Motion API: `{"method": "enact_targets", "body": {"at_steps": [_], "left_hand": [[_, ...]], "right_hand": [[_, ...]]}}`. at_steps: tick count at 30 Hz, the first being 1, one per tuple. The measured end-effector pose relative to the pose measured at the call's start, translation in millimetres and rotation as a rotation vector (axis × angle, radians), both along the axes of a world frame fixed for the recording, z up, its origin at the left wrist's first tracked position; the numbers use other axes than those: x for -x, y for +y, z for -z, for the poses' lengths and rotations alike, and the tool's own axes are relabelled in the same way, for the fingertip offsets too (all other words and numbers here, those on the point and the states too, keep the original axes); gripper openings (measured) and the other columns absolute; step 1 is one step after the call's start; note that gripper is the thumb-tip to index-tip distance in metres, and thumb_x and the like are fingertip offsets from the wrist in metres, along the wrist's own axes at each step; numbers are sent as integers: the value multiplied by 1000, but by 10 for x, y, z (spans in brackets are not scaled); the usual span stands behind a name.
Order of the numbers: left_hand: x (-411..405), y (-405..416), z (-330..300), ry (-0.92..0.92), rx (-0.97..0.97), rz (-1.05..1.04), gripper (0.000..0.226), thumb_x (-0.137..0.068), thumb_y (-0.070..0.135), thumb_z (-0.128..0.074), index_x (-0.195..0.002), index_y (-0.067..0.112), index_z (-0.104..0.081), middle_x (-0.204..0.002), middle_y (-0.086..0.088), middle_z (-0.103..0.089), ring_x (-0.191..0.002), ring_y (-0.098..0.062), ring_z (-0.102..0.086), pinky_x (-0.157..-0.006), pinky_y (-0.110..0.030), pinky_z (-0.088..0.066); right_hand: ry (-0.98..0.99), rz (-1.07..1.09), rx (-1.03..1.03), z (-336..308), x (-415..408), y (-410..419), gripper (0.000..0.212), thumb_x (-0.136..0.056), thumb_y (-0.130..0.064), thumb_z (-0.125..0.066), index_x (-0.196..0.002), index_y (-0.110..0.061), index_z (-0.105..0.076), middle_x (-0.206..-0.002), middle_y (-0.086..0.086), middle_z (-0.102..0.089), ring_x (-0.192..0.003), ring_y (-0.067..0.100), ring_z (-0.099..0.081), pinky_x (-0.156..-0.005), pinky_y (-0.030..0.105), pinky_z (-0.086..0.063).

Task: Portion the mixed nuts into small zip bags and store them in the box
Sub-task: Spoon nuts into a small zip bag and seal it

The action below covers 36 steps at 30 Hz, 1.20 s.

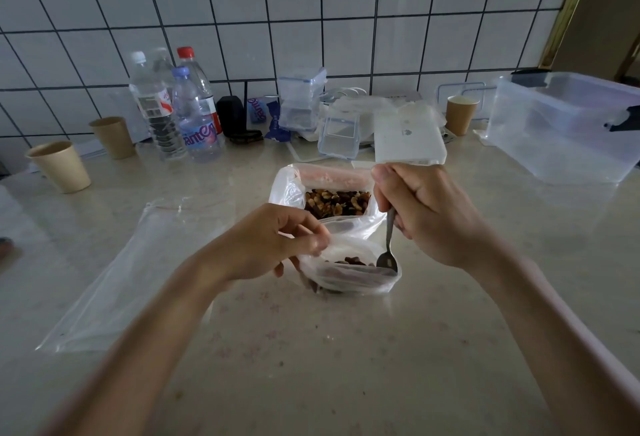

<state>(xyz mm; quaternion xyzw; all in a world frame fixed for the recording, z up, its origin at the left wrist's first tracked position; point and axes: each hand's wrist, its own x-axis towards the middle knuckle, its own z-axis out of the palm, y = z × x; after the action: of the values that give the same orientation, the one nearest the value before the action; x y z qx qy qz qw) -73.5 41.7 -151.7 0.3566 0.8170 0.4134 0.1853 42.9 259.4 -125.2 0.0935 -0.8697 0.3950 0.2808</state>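
The right hand (426, 214) is curled tight round the handle of a metal spoon (388, 248), bowl pointing down into the mouth of a small zip bag (349, 269) that sits on the desk (311, 366) near the person. The left hand (273, 241) pinches the bag's left rim between thumb and fingertips, holding the opening apart. A few mixed nuts (353, 260) already lie in the bottom of this bag; the main supply (336, 202) sits just beyond it, in a larger open plastic bag (287, 186). A big empty zip bag (138, 269) lies flat on the desk to the left, and the clear storage box (561, 131) stands far right, well apart from the work. The small bag looks thin, limp and slippery: it will likely slump shut if the rim is let go, so the pinch belongs at the stiffer zip strip, not the soft wall. The nuts are light, hard and loose, apt to roll off the spoon and scatter, so the bowl should probably go well inside the mouth before tipping. Once filled, the bag will sag, and it would be best lifted by the sealed top or cradled from beneath. Water bottles (180, 117) and paper cups (60, 165) stand far left.
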Motion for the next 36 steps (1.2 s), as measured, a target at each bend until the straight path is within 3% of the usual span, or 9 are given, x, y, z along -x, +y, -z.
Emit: {"method": "enact_targets", "body": {"at_steps": [5, 10, 16, 19, 21, 24, 29, 32, 36], "left_hand": [[-17, 46, 53, 215, 60, -39, 6, -94, 26, -75, -93, 30, -79, -81, 16, -76, -62, -9, -73, -51, -15, -51], [1, 42, 19, 231, 71, -77, 6, -90, 38, -77, -89, 32, -79, -78, 19, -76, -60, -6, -73, -48, -9, -46], [94, 3, -25, 265, 97, -223, 31, -85, 63, -66, -84, 33, -73, -66, 14, -74, -59, -1, -70, -56, -19, -48], [157, -19, 48, 357, 62, -411, 36, -89, 65, -64, -81, 30, -66, -62, 7, -71, -61, -7, -69, -62, -28, -48], [183, -27, 112, 414, 63, -535, 40, -89, 67, -63, -83, 28, -60, -71, 7, -68, -69, -12, -65, -63, -31, -47], [188, -25, 190, 388, 98, -601, 47, -85, 73, -63, -92, 26, -57, -83, 12, -64, -78, -5, -59, -64, -30, -43], [173, 37, 256, 299, 148, -559, 51, -86, 74, -60, -105, 27, -60, -90, 19, -63, -82, 0, -59, -68, -29, -46], [157, 71, 264, 255, 77, -546, 37, -86, 61, -72, -99, 27, -64, -91, 15, -68, -82, -3, -64, -66, -27, -49], [155, 105, 274, 211, 66, -504, 32, -85, 37, -80, -109, 25, -63, -100, 9, -70, -92, -12, -67, -78, -31, -58]], "right_hand": [[27, 6, -25, 33, 14, 2, 45, -111, -29, -40, -70, -15, -52, -51, -9, -47, -45, 10, -43, -49, 19, -34], [102, 87, 136, 16, 48, 57, 45, -113, -27, -40, -71, -17, -55, -48, -10, -52, -44, 9, -49, -50, 24, -41], [59, 159, 381, 70, 132, 120, 46, -112, -33, -39, -76, -13, -59, -49, 15, -55, -44, 29, -51, -42, 22, -36], [-24, 175, 546, 122, 189, 138, 46, -112, -32, -41, -78, -9, -62, -52, 14, -59, -45, 29, -51, -39, 26, -34], [-77, 182, 666, 147, 207, 145, 44, -112, -30, -41, -80, -8, -63, -53, 11, -62, -45, 26, -54, -38, 27, -35], [-130, 214, 766, 177, 224, 161, 42, -112, -29, -41, -86, -7, -65, -61, 9, -66, -49, 23, -61, -39, 28, -39], [-143, 261, 683, 235, 263, 150, 38, -112, -27, -42, -91, -6, -65, -68, 8, -69, -54, 20, -65, -42, 31, -44], [-155, 265, 494, 269, 253, 139, 37, -111, -28, -42, -92, -7, -66, -68, 5, -72, -57, 20, -67, -41, 32, -46], [-211, 234, 402, 302, 260, 72, 33, -110, -27, -45, -88, -12, -67, -74, 3, -76, -61, 19, -71, -42, 32, -49]]}}
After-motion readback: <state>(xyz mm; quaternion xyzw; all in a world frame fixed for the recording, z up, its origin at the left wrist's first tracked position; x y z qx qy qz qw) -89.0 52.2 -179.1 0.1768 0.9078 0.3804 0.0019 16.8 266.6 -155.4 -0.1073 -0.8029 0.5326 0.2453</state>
